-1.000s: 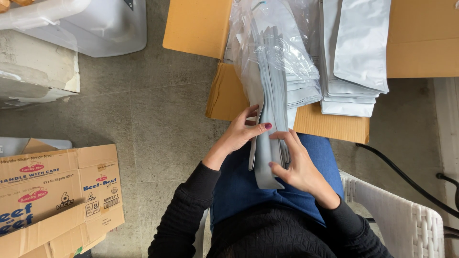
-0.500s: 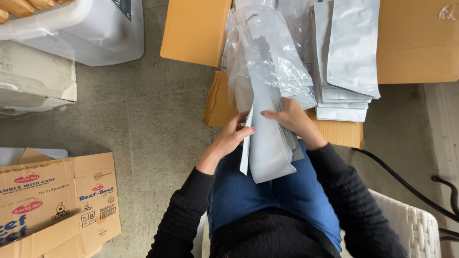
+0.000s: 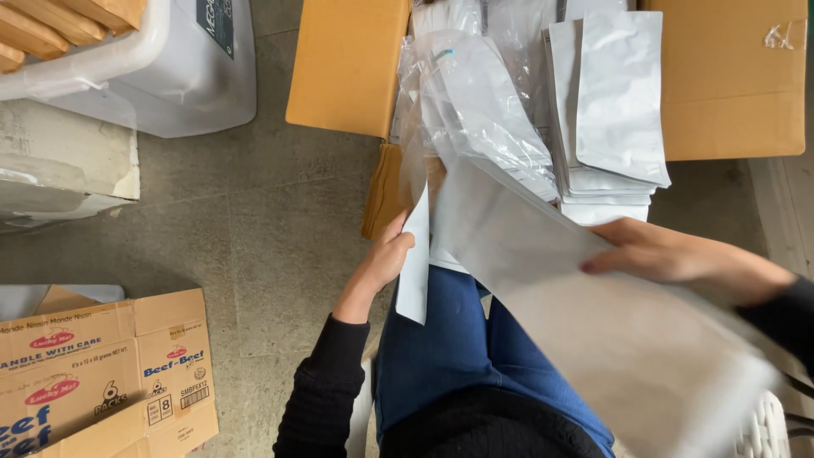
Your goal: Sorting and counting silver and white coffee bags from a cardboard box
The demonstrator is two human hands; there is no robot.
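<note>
**A:** Head camera, looking straight down. What did each hand have?

**B:** The right hand [image 3: 678, 259] had its grip closed on one large silver pouch [image 3: 593, 314], fingers lying over its upper edge. The pouch was blurred and slanted across the person's lap, covering most of the blue trousers [image 3: 449, 356].

**A:** And the left?

**B:** The left hand [image 3: 386, 259] was wrapped around a thin upright bundle of flat pouches [image 3: 415, 263], seen edge-on, so the grip was shut on that bundle. It stood just left of the large pouch, touching it or nearly so; I couldn't tell which.

**A:** Where did the rest sit, taking the large pouch as the mark?

**B:** Directly above it in the picture lay a neat stack of silver pouches [image 3: 615, 110], resting in an open cardboard box [image 3: 738, 85]. Up and to the left of the pouch, a clear plastic bag [image 3: 475, 102] full of more pouches spilled over the box's front edge. Further left, on the concrete floor [image 3: 254, 229], stood a white plastic tub [image 3: 170, 76], well apart from the pouch. Down to the far left was a printed cardboard carton [image 3: 102, 373]. At the lower right, just beside the pouch's corner, a bit of white chair [image 3: 767, 424] showed.
</note>
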